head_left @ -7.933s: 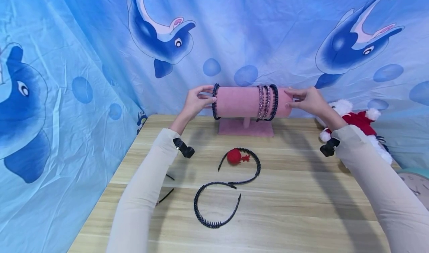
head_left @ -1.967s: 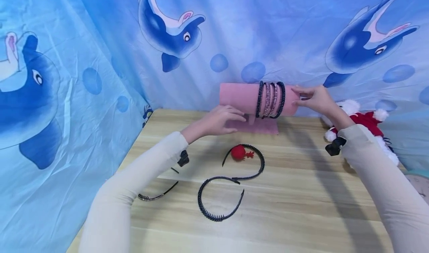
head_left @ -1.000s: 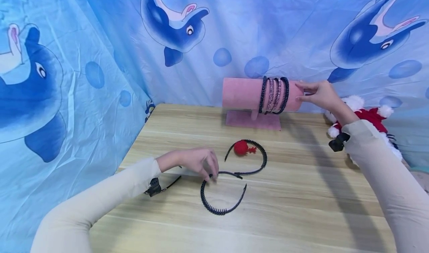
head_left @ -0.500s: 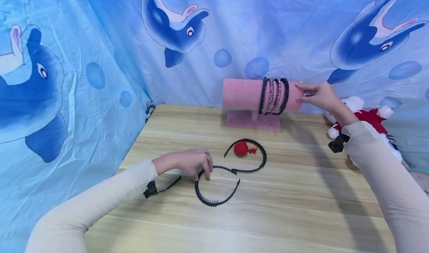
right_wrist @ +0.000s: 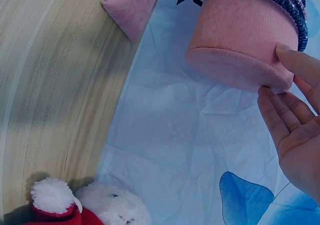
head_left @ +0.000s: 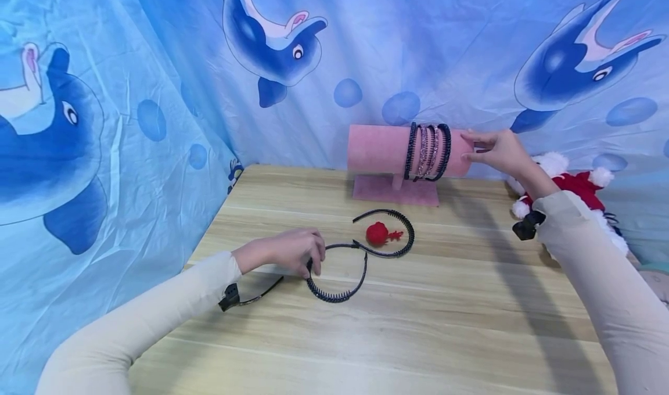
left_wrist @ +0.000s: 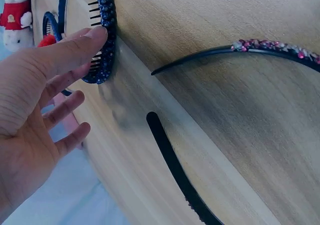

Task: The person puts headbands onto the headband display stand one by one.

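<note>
Headband, dark blue, beaded, comb-toothed, plastic-looking, over worktop in front of pink velvety cylinder stand.
Left hand pinches beaded arc, thumb on beads, lower fingers spread. Probably light, springy, snappable if overspread; arc gives best grip, teeth may catch. Right hand pinches stand's end.

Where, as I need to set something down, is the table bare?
Widest: the near right of the table, between the held headband and the right sleeve. Smaller: left of the pink stand, beyond the left hand. Crowded: the middle, where a second headband curves around the red ornament, and the left, where a third headband lies.
</note>
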Action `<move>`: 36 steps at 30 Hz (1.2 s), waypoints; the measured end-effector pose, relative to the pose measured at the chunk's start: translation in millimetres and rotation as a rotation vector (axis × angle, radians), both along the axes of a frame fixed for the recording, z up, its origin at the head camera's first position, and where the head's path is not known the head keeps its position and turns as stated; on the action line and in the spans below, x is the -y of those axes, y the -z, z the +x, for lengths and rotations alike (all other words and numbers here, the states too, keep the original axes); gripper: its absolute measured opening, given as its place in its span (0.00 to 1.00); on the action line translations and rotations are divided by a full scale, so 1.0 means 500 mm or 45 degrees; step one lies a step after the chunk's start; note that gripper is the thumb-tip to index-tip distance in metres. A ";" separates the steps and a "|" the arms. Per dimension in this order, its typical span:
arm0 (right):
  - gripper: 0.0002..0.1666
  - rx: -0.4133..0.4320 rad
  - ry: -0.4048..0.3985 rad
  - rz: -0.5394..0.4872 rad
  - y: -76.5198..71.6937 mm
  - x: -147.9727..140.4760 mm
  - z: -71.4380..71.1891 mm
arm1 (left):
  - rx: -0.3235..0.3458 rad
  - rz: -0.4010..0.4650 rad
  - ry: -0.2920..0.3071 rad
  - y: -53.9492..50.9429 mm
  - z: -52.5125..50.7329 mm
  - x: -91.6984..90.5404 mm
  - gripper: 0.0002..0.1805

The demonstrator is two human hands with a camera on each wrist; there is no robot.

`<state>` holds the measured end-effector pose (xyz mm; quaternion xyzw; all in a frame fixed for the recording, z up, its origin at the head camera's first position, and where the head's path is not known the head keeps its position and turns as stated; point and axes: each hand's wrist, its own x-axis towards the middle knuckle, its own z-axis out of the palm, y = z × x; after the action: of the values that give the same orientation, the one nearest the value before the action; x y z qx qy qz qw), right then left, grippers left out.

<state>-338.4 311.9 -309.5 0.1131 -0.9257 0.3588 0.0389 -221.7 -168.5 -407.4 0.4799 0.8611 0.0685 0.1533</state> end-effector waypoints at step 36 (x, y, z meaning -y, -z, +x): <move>0.37 0.033 -0.003 -0.002 -0.003 0.002 0.003 | 0.416 0.190 0.048 -0.059 0.005 -0.043 0.09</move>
<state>-337.1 311.2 -308.3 0.1095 -0.9257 0.3611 0.0266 -219.2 -147.1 -377.8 0.4884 0.8081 0.2065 0.2565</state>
